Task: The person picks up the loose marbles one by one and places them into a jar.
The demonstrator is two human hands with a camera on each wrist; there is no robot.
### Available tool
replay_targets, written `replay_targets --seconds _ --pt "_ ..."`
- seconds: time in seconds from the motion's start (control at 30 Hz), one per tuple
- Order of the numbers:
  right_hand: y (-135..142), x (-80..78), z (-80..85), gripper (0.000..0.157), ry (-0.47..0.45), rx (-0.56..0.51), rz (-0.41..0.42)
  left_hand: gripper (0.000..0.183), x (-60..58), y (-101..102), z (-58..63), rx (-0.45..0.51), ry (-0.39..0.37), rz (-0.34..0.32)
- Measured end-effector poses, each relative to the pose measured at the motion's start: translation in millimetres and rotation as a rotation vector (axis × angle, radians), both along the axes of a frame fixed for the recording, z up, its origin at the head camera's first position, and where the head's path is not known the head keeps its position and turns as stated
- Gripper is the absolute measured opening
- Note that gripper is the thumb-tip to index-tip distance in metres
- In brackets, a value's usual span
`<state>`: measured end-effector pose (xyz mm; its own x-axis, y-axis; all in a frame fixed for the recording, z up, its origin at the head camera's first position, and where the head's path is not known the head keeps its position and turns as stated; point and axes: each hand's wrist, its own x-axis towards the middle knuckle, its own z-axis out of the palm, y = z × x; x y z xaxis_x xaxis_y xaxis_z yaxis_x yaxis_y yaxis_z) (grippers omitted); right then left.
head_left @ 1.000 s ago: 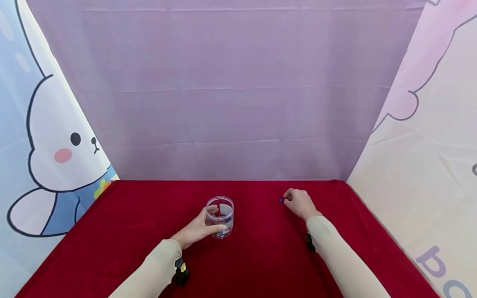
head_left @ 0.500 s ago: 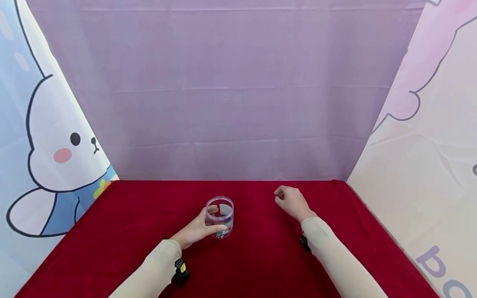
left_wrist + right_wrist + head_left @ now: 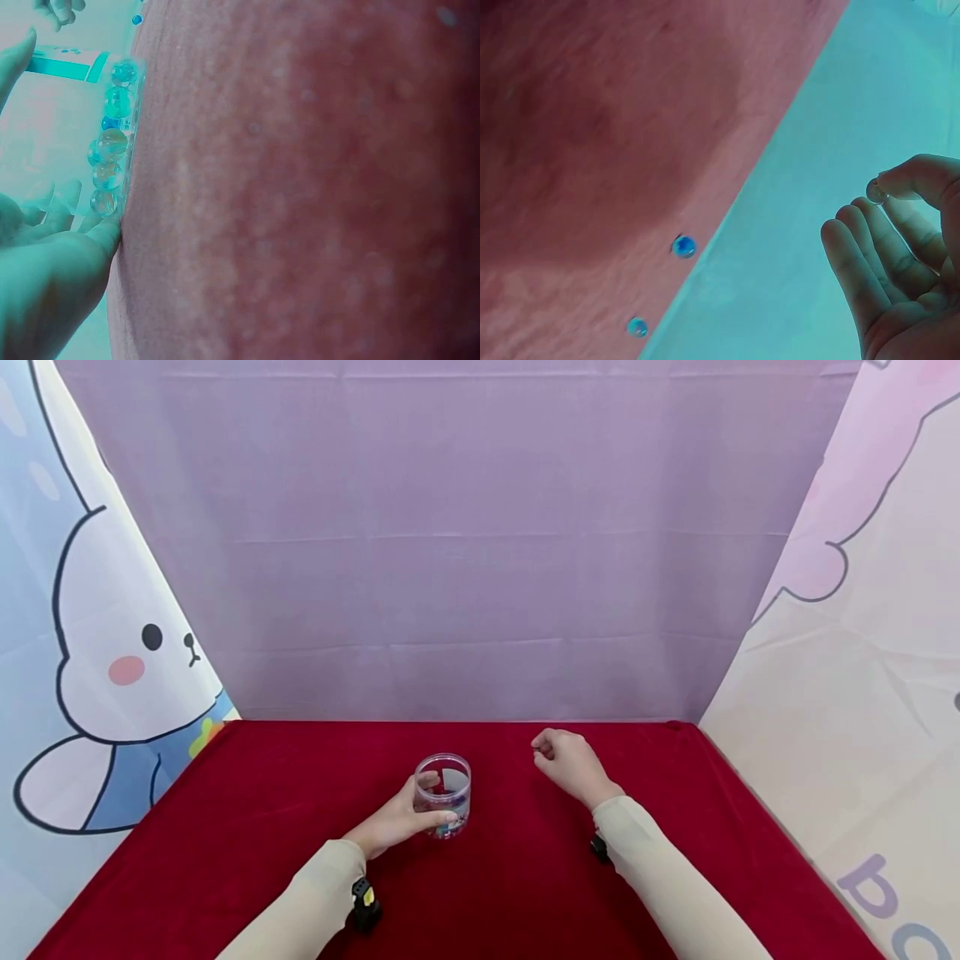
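My left hand [image 3: 397, 818] grips a clear plastic jar [image 3: 443, 762] upright on the red cloth, thumb across its near side and fingers behind. In the left wrist view, several glass marbles [image 3: 112, 142] lie along the jar's bottom, some clear and some blue. To the right and farther back, my right hand [image 3: 572, 767] is above the cloth. The right wrist view shows its thumb and index finger pinching a small marble [image 3: 876, 190], the other fingers loosely bent. Two blue marbles, one [image 3: 683, 246] nearer and one [image 3: 637, 326] lower, rest on the cloth there.
Red velvety cloth [image 3: 510, 893] covers the table up to a lilac curtain [image 3: 480, 568] at the back. Printed cartoon panels stand at both sides, a rabbit panel [image 3: 127, 610] on the left and a pale panel [image 3: 847, 710] on the right.
My right hand has moved left and slightly back, toward the jar's side. The blue marble beside its fingertips no longer shows on the cloth. The left hand and jar stay put.
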<state>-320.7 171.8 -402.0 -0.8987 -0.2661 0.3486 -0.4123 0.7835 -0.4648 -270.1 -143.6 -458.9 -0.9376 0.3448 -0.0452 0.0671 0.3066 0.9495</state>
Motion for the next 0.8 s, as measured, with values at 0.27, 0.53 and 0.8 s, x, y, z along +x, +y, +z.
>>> replay_targets --seconds 0.27,0.53,0.8 --pt "-19 6.3 6.7 0.013 0.005 -0.039 0.035 0.088 -1.7 -1 -1.5 -0.016 0.009 -0.015" --pt "-41 15.3 11.4 0.013 0.022 -0.048 0.096 0.088 -2.0 -1 -0.9 -0.005 0.0 0.0" --pt "-64 25.5 14.7 0.016 0.071 -0.014 0.176 0.09 -4.4 -1 -3.1 -0.01 0.001 -0.011"
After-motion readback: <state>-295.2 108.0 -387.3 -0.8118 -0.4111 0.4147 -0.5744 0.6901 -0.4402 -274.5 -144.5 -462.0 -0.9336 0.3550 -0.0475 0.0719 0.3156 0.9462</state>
